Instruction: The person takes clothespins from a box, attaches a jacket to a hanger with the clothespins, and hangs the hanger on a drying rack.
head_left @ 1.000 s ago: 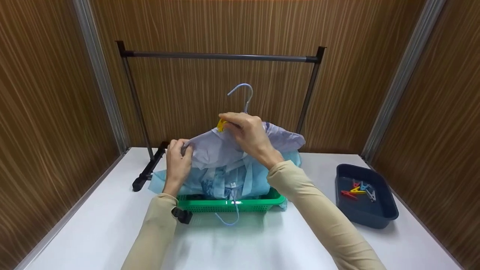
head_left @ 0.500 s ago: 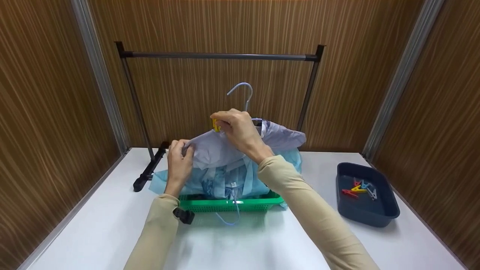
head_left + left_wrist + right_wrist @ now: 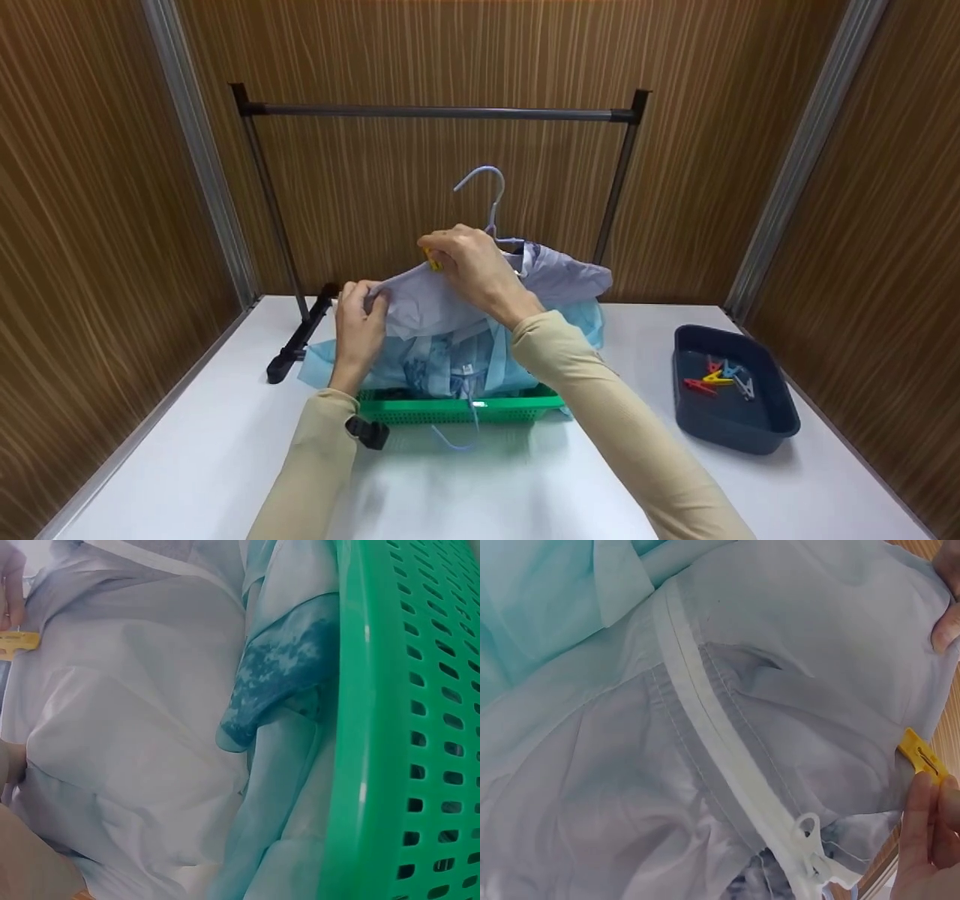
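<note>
A pale lavender zip-up jacket (image 3: 427, 304) is draped on a hanger (image 3: 491, 184) whose hook points up. My left hand (image 3: 358, 326) pinches the jacket's left shoulder end between thumb and fingers. Higher on the same shoulder, my right hand (image 3: 480, 274) pinches a yellow clothespin (image 3: 922, 756). In the right wrist view the clothespin's tip overlaps the fabric edge, and a white zipper (image 3: 720, 742) runs down the jacket. From the left wrist view, the clothespin (image 3: 19, 643) shows at the jacket's edge, fingers just above it.
Below the jacket, light blue clothing (image 3: 517, 360) fills a green basket (image 3: 450, 411), with another hanger's hook (image 3: 455, 448) over its front. Behind stands a clothes rack (image 3: 435, 112). A navy tray (image 3: 739, 439) at right holds several clothespins (image 3: 718, 377). Wood-grain walls surround the white table.
My right hand has moved left along the shoulder with the yellow clothespin, then dipped slightly so the clothespin sits lower at the fabric edge. My left hand has stayed almost still.
</note>
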A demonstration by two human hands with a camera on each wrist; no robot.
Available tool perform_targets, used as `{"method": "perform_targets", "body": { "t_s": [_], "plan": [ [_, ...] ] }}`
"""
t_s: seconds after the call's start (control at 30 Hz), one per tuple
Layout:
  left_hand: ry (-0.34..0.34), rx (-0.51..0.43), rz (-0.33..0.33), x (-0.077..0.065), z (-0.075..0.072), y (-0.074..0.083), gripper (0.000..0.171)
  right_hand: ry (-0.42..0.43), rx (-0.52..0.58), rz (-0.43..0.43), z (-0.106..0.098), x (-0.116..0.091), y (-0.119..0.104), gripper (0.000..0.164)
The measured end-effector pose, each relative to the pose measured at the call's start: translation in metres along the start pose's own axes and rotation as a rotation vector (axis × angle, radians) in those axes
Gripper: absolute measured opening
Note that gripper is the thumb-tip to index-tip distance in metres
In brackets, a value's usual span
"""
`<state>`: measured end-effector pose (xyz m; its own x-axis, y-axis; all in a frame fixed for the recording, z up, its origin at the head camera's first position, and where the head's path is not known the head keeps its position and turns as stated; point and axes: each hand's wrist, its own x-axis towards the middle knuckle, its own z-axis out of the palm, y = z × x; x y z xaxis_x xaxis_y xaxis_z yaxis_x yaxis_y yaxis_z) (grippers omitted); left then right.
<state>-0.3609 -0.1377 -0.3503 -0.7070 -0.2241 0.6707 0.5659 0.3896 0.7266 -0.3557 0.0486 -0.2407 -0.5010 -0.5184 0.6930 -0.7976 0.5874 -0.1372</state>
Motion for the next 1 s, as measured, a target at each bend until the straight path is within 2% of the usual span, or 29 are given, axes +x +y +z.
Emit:
{"method": "perform_targets", "body": {
  "t_s": [0.17, 0.5, 0.77, 1.0],
  "plan": [
    [-0.006, 0.004, -0.006, -0.002, 0.001, -0.001, 0.011, -0.032, -0.042, 0.0, 0.0, -0.002, 0.0, 0.029],
    [-0.003, 0.004, -0.007, -0.001, -0.002, -0.005, 0.012, -0.068, -0.031, 0.049, 0.002, -0.009, -0.005, 0.039],
    [0.008, -0.002, -0.028, -0.002, -0.003, -0.006, 0.011, 0.021, 0.058, -0.03, 0.005, -0.017, 0.0, 0.033],
    [-0.002, -0.03, -0.06, -0.003, -0.006, -0.006, 0.01, 0.12, 0.043, -0.15, 0.006, -0.027, 0.011, 0.021]
  ]
}}
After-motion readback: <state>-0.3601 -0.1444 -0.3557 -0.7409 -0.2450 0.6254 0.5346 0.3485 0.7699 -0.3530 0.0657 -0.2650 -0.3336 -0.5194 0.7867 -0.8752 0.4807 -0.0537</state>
